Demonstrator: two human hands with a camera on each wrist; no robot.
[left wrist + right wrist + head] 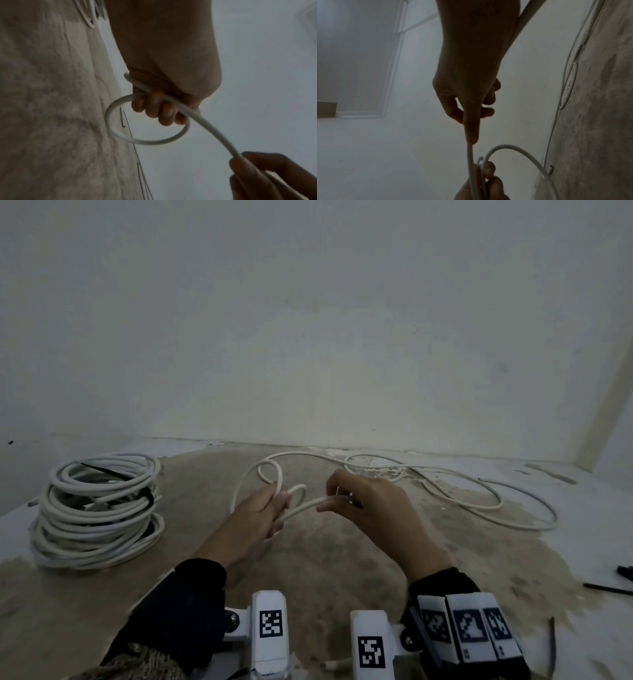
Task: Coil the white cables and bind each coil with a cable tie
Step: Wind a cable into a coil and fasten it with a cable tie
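Observation:
A white cable [301,508] runs between my two hands above the floor. My left hand [270,505] grips a small loop of it [145,140], fingers curled round the strands [154,106]. My right hand [342,501] pinches the cable a short way to the right, thumb and fingers closed on it [471,135]. The rest of this cable [479,501] trails in loose curves over the floor to the right. A stack of coiled white cables [99,508] bound with black ties [147,494] sits at the left.
Black cable ties [606,589] lie on the floor at the far right, one more [552,642] near my right wrist. A pale wall [308,320] stands close behind. The floor [325,559] is stained concrete.

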